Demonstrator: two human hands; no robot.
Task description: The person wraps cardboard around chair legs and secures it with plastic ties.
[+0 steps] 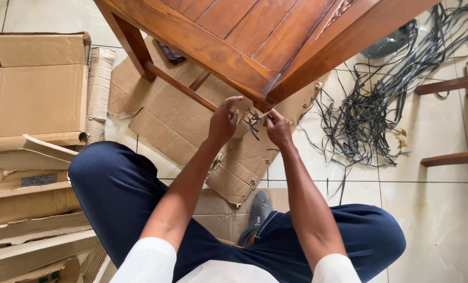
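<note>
The person sits cross-legged on the pale tiled floor point(443, 209), both hands raised to the near corner of a reddish-brown wooden chair point(255, 47) that fills the top middle of the frame. The left hand point(224, 121) has its fingers curled, thumb up against the underside of the wooden corner, gripping a flap of brown cardboard wrapping point(244, 123) that clings there. The right hand point(278, 128) is closed in a pinch beside it, on the same scrap or on the thin black strap point(254, 126) dangling between the two hands; I cannot tell which.

By the look of it, the unwrapping is nearly done: the seat, rail and leg show bare wood, and only this small piece at the corner remains attached. Torn brown cardboard sheets point(166, 126) lie flat under the chair, centre frame, studded with what look like staples.

Around them, a tangled heap of black plastic strapping point(370, 105) sprawls at the upper right, near other bare wooden rails point(451, 84) at the right edge. At the left, a flattened cardboard box point(35, 84), a roll of corrugated card point(98, 89) and stacked cardboard pieces point(24, 209) crowd the knee in dark blue trousers point(113, 183). The loose sheets underfoot and the strap tangle hem in the working spot.
</note>
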